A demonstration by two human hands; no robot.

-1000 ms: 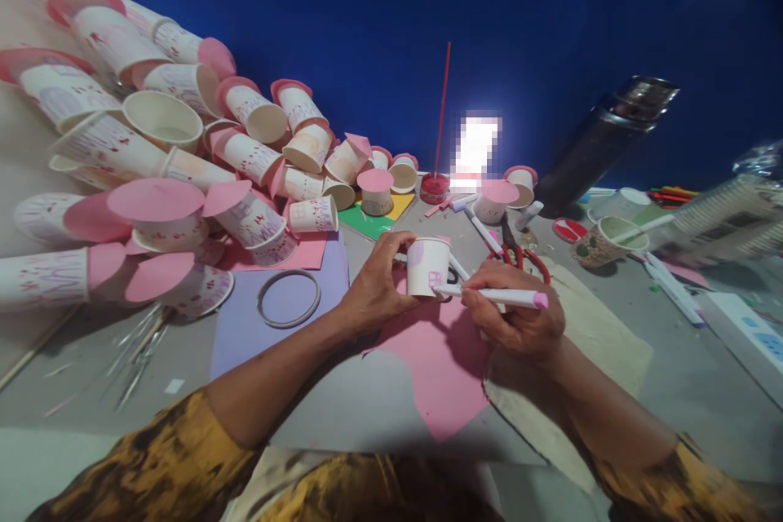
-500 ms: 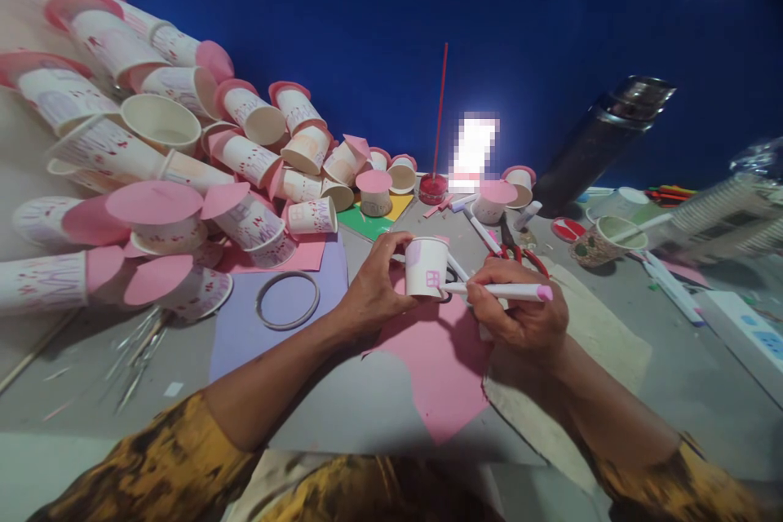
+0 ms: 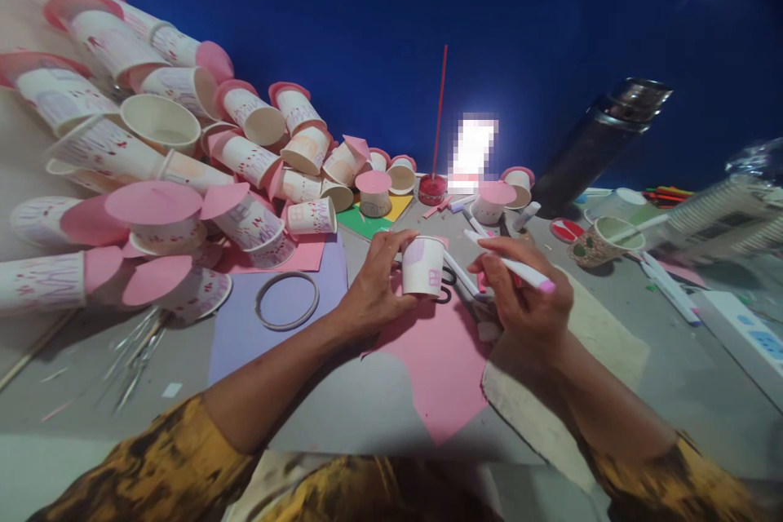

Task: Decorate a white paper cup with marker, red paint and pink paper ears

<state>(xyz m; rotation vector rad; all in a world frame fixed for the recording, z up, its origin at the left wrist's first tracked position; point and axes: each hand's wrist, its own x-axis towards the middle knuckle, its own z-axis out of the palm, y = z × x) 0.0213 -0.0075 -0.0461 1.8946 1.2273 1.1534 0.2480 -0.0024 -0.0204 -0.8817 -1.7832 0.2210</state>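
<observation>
Fingers [image 3: 391, 249] grip a paper cup [image 3: 423, 267] above the gray table [image 3: 360, 404].

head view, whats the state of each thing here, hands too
left hand: closed on white cup
right hand: gripping marker
white cup: held, window drawn on side
marker: held, clear of white cup
grey ring: flat on purple paper
purple paper: laid flat
pink paper: flat, curved cutout
cup pile: heaped, many tipped
dark flask: silver top on
</observation>
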